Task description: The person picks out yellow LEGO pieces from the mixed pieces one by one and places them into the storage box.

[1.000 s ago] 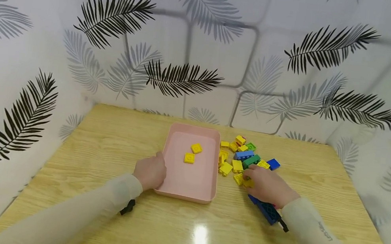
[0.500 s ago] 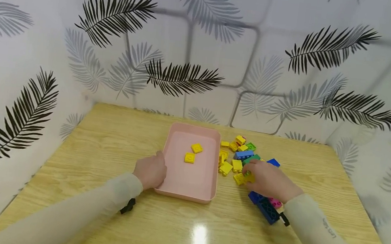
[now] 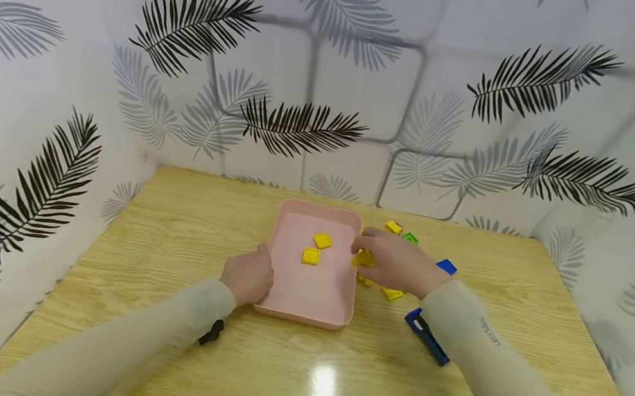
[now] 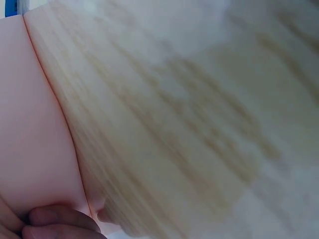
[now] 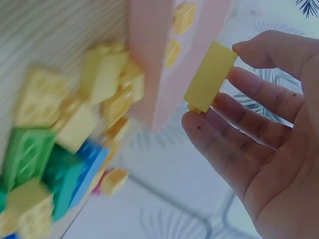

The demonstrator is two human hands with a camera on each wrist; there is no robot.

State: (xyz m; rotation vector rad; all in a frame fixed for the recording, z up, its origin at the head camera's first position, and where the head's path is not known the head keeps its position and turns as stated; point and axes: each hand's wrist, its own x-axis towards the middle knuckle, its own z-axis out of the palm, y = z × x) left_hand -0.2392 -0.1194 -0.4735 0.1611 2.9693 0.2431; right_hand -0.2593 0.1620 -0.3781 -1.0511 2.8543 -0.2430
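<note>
My right hand (image 3: 395,261) pinches a yellow toy building brick (image 5: 211,77) between thumb and fingertips, right at the right rim of a pink tray (image 3: 307,297). In the right wrist view the brick is held up, its smooth side facing the camera. Two flat yellow bricks (image 3: 311,256) lie inside the tray. At the tray's left side, my left hand (image 3: 247,276) grips the rim with curled fingers. The left wrist view shows those fingers (image 4: 62,219) against the pink wall, the rest of the hand cut off.
Right of the tray lies a pile of loose bricks, among them a green brick (image 5: 30,154) and several yellow ones, partly behind my right hand. A blue brick (image 3: 446,267) and a long dark blue piece (image 3: 431,342) lie farther right. A patterned curtain (image 3: 335,84) borders the table's back.
My right hand has lifted the yellow brick from the pile and carried it left to the tray's rim. My left hand stays on the tray.
</note>
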